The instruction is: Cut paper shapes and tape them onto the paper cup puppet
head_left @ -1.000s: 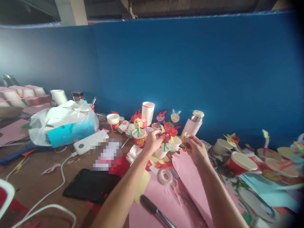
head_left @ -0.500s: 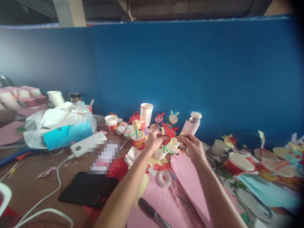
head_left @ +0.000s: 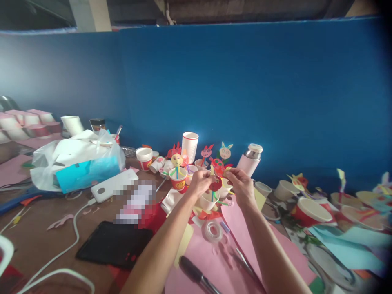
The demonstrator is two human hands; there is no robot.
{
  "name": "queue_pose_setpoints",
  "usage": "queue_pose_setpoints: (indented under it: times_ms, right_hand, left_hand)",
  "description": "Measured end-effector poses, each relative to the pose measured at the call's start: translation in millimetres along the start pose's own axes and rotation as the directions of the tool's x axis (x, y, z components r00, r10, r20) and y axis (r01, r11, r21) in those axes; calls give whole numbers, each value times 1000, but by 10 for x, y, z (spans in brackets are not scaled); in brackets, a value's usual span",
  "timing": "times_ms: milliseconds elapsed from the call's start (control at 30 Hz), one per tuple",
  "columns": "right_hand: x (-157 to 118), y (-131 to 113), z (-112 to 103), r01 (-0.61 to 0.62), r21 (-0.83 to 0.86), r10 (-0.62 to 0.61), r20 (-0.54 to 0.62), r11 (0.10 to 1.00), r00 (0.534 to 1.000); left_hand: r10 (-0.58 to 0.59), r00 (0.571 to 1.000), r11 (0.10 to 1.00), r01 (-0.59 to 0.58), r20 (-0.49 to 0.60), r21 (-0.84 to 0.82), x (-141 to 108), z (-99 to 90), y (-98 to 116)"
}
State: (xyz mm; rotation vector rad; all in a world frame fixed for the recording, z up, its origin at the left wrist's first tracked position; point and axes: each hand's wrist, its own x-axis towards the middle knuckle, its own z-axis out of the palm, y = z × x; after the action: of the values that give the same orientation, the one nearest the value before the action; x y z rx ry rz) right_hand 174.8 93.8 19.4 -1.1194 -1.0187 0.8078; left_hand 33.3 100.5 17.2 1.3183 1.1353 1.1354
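Observation:
Near the middle, my left hand (head_left: 202, 182) pinches a small dark red paper disc (head_left: 216, 184) with a yellow strip standing up from its top. My right hand (head_left: 240, 183), just right of the disc, has thumb and finger closed on a small yellow paper piece (head_left: 227, 171). Beneath the disc stands a white paper cup (head_left: 209, 201) with a blue stick. Behind the hands are cups with paper animal faces, among them a yellow face (head_left: 177, 160) and a pink face (head_left: 206, 152).
Pink paper (head_left: 211, 253) bears a tape roll (head_left: 212, 231) and a black marker (head_left: 191, 268). A thermos (head_left: 249, 160) stands behind my right hand. A black tablet (head_left: 113, 243), power bank (head_left: 114, 185) and plastic bag (head_left: 45, 171) lie left. More cups (head_left: 314, 210) stand right.
My right hand has moved left with the yellow piece, closer to the red disc. My left hand has barely moved and still holds the disc. The view has shifted slightly.

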Motion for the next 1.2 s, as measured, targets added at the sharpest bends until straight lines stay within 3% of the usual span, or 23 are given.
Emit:
queue_pose_setpoints:
  times_ms: [600,1200]
  right_hand:
    - [-135,21,132,-110,175,102,55,979,993]
    - [-172,61,178,-102,243,93,46,965,995]
  left_hand:
    - [5,998,994,2,60,-109,-25,33,-10]
    - [-22,1000,993,23,11,-114,34,60,-60]
